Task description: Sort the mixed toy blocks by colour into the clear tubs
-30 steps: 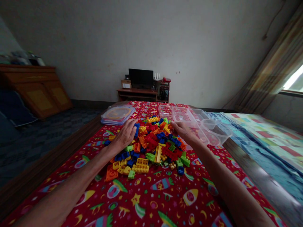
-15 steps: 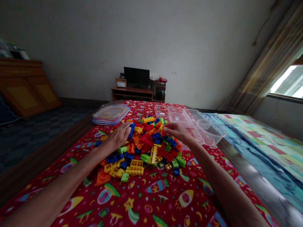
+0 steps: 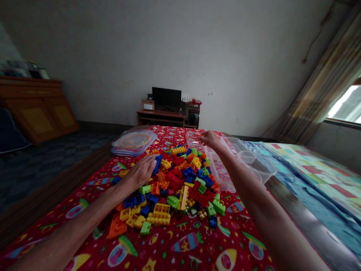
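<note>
A plain grey wall (image 3: 180, 49) rises behind everything, and in front of it stands a dark wooden table (image 3: 284, 197) spread with a red cloth (image 3: 166, 244) printed with rockets, stars and moons. To the right lies a pale blue and multicoloured patchwork spread (image 3: 318, 169), with a long striped beige curtain (image 3: 307, 94) hanging beyond it. A brown wooden cabinet (image 3: 39, 109) stands to the left; past the table's far end is a small reddish-brown wooden desk (image 3: 162, 114) bearing a black flat monitor (image 3: 166, 99). On the cloth, the broad heap of red, orange, yellow, green and blue plastic bricks (image 3: 176, 175) lies in the middle, between the two arms. Clear plastic containers (image 3: 225, 184) stand just beside it on the right, and a stack of flat translucent plastic lids (image 3: 134, 143) sits near its far left edge. The right hand (image 3: 210, 139) is over the farther part of the containers, its fingers bent inward — I cannot tell whether the fingertips meet or hold a piece. The left hand (image 3: 142, 171) is at the left side of the heap, thumb and fingers clamped on a blue plastic brick (image 3: 157, 165). Smallest of all, a square dark blue brick (image 3: 213, 221) lies at the heap's near right edge.
</note>
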`<state>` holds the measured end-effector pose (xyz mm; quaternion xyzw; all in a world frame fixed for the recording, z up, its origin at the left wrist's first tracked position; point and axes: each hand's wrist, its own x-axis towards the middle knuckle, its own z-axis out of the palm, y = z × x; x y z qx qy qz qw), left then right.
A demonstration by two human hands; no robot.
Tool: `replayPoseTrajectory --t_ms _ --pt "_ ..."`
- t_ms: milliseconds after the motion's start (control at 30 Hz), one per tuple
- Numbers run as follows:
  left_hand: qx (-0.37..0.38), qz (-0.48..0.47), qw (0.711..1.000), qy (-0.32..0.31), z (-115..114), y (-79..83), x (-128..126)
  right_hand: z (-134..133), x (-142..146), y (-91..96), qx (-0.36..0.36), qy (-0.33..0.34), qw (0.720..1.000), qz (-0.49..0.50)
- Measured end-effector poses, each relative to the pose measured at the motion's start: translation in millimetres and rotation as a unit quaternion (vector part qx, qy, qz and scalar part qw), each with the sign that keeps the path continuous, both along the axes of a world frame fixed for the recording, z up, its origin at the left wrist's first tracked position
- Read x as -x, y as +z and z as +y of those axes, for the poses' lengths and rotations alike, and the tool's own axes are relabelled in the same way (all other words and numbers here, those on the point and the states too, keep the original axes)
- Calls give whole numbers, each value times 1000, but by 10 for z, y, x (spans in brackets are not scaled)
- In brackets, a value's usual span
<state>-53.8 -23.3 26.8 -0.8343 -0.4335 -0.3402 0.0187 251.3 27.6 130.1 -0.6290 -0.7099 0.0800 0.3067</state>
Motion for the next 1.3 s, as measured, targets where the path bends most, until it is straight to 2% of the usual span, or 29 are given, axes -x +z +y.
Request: replayPoseTrajectory --t_ms 100,267,333,433,600,700,867,1133,1300 --pt "-1 0 1000 -3 17 -42 16 96 25 -4 -36 -53 997 -37" --pt "-6 1 1000 -5 24 -63 26 -137 49 -240 -18 29 999 -43" --pt "-8 3 1000 -6 23 -45 18 -263 46 -313 -29 27 998 -57" --pt "-7 11 1000 -8 23 -14 5 -426 41 -318 -37 15 994 -101" --pt "3 2 1000 5 17 -15 2 -621 123 -270 -45 99 985 -132" --pt "3 -9 1000 10 23 -34 15 -675 194 -328 -47 143 978 -143" --pt "2 -3 1000 -3 12 -29 24 -719 319 -410 -102 191 964 -153" --pt "8 -5 1000 0 -35 25 -15 -731 565 -536 -12 250 943 -221" --pt "9 -1 1000 5 -46 39 -23 -742 547 -513 -11 274 942 -194"
